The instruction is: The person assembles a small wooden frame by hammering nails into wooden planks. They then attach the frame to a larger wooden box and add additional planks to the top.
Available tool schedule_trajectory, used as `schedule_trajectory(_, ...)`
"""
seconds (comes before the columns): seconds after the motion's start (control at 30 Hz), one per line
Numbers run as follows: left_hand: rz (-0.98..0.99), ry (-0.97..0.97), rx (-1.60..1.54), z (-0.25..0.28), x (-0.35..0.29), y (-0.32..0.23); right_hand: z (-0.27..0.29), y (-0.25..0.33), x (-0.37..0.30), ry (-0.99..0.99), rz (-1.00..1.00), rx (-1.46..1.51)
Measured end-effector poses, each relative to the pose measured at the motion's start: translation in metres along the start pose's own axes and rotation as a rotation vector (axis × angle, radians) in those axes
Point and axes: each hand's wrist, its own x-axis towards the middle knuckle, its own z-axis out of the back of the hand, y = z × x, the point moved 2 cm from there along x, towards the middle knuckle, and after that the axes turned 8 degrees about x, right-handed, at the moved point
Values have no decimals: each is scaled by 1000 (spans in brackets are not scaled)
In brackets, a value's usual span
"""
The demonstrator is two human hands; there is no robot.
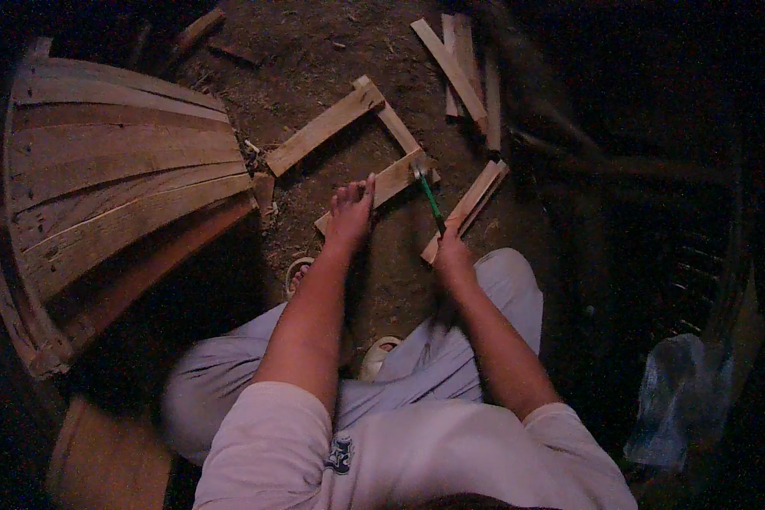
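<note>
My right hand (454, 255) is closed round the green handle of a hammer (431, 197). The hammer's metal head is at the near right corner of a wooden frame, on or just above the wood. Three slats form this three-sided frame on the dirt floor: a near slat (395, 180), a far slat (327, 129) and a narrower cross slat (398, 127) joining their right ends. My left hand (350, 211) grips the near slat toward its left part, fingers bent over it. Any nail under the hammer head is too small to make out.
A large slatted wooden panel or crate (127, 153) stands at the left. Loose slats (462, 68) lie at the far right, and a stacked pair (472, 208) lies beside my right hand. A clear plastic bag (680, 395) is at the lower right. Wood scraps (197, 34) lie far left.
</note>
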Motion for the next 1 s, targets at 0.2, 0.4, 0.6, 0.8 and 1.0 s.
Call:
schedule_trajectory(0.2,17,-11,-9,-7,4,-5,-7,-15,11,-135,15,109)
schedule_trajectory(0.4,12,-27,75,-20,12,4,5,0,8,-72,191,2)
schedule_trajectory(0.6,71,-118,-97,-24,14,20,35,-21,24,-65,165,829)
schedule_trajectory(0.8,119,-85,-62,-28,15,18,44,-55,48,-6,90,396)
schedule_trajectory(1.0,149,-73,-127,-26,17,16,35,-50,50,-276,126,482)
